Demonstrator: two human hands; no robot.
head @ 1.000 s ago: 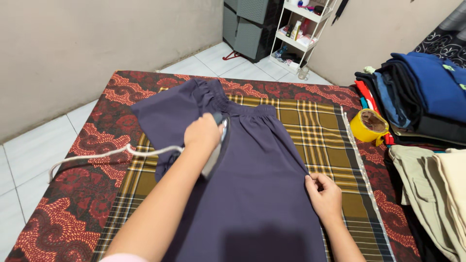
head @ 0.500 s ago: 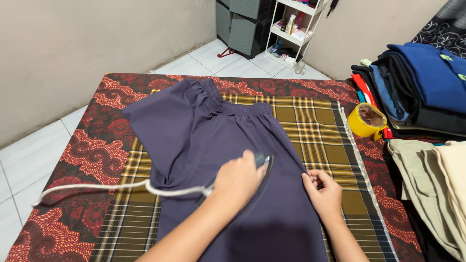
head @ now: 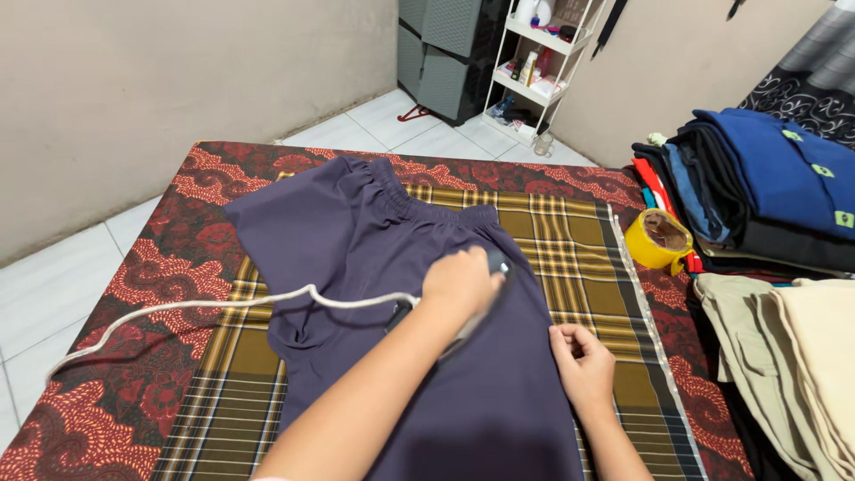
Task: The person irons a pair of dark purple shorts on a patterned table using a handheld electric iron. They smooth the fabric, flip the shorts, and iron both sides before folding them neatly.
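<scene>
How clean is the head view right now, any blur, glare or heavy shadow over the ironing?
Head view: even, soft indoor light, no glare. The left hand on the iron is slightly motion-softened. The right hand and purple garment look sharp. A dark shadow falls on the garment at the bottom edge. The shelf leans from wide-angle distortion.

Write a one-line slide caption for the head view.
Left hand presses a dark iron on purple-grey elastic-waist trousers; right hand pinches their edge.

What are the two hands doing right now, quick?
Left hand: closed around the iron on the purple trousers.
Right hand: fingers curled, pinching the trousers' edge.
</scene>
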